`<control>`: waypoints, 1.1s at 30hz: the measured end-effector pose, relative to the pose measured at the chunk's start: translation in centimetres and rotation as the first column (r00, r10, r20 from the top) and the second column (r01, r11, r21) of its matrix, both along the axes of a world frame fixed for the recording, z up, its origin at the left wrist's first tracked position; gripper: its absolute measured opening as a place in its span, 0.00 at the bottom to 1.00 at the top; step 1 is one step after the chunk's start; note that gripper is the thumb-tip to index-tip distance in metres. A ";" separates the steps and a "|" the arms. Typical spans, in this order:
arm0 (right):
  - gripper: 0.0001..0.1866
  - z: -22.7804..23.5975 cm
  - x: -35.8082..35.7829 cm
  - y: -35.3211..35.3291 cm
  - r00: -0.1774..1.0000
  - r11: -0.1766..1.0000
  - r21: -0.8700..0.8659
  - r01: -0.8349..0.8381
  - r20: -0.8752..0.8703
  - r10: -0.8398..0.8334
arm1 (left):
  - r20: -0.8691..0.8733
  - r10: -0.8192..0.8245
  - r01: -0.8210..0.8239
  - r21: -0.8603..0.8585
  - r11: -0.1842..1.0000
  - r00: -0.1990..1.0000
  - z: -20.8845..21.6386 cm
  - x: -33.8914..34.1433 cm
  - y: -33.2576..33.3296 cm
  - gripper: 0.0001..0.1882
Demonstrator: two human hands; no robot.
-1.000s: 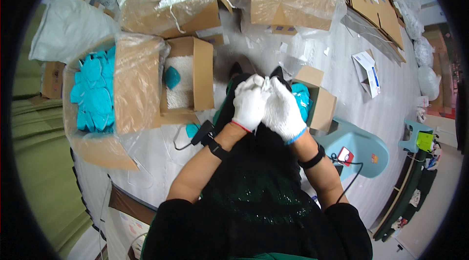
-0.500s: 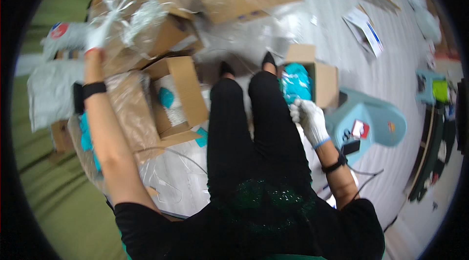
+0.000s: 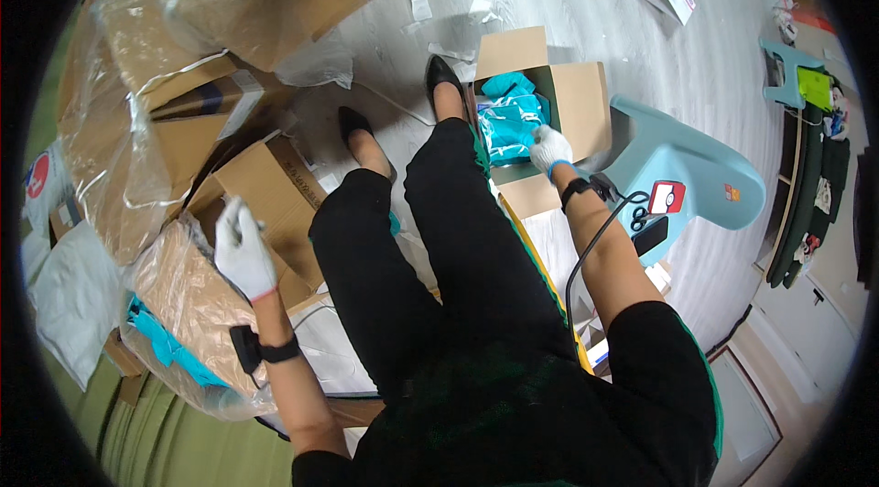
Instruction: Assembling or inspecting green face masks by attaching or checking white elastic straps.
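Note:
My left hand (image 3: 243,251), in a white knit glove, hovers over the near-left side of an open cardboard box (image 3: 270,180). Its fingers are loosely bent and apart, with nothing visible between them. My right hand (image 3: 551,152), also gloved in white, is at the near right edge of some teal plastic-wrapped packages (image 3: 509,124). Those packages fill a smaller open box (image 3: 581,107) with raised flaps. The right fingers are curled and closed against the teal plastic; whether they pinch any of it is hidden.
Large cardboard boxes under clear plastic (image 3: 114,130) crowd the left, with white straps across them. A plastic-covered carton (image 3: 183,290) lies beside my left forearm. At right stands a pale blue plastic stool (image 3: 705,176) bearing scissors, a dark phone and a red-and-white card.
My left hand has come down and nearer from the plastic-covered boxes and white strands at the far left. My right hand has moved forward onto the teal packages. The view has shifted.

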State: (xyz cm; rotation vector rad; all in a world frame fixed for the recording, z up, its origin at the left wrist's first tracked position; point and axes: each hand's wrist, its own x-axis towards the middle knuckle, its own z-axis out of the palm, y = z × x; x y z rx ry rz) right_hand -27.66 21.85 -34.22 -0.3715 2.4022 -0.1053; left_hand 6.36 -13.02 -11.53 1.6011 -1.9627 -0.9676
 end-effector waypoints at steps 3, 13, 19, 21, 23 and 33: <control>0.21 -2.0 -1.1 -0.5 0.992 0.984 0.133 -0.121 0.039 0.117 | 0.051 0.112 -0.118 0.129 0.985 0.992 -1.7 2.0 2.5 0.12; 0.08 -4.3 1.3 -2.4 0.968 0.989 -0.051 -0.140 -0.217 0.126 | 0.150 0.219 -0.255 0.290 0.922 0.964 -4.9 3.9 4.9 0.10; 0.07 -5.1 -0.2 -5.5 0.936 0.958 -0.176 -0.227 -0.312 0.164 | 0.148 0.194 -0.226 0.244 0.943 0.970 -5.5 2.9 4.6 0.10; 0.06 -5.1 -0.3 -5.4 0.935 0.943 -0.209 -0.258 -0.301 0.189 | 0.124 0.204 -0.230 0.252 0.940 0.971 -5.3 2.2 4.8 0.10; 0.06 -4.6 0.4 -5.1 0.940 0.943 -0.197 -0.270 -0.266 0.214 | 0.106 0.199 -0.224 0.335 0.915 0.974 -4.4 1.5 4.8 0.10; 0.04 12.4 -0.6 -0.5 0.843 0.850 -0.292 -0.439 -0.461 0.278 | 0.166 -0.256 0.295 -0.294 0.909 0.952 2.7 -5.3 6.1 0.11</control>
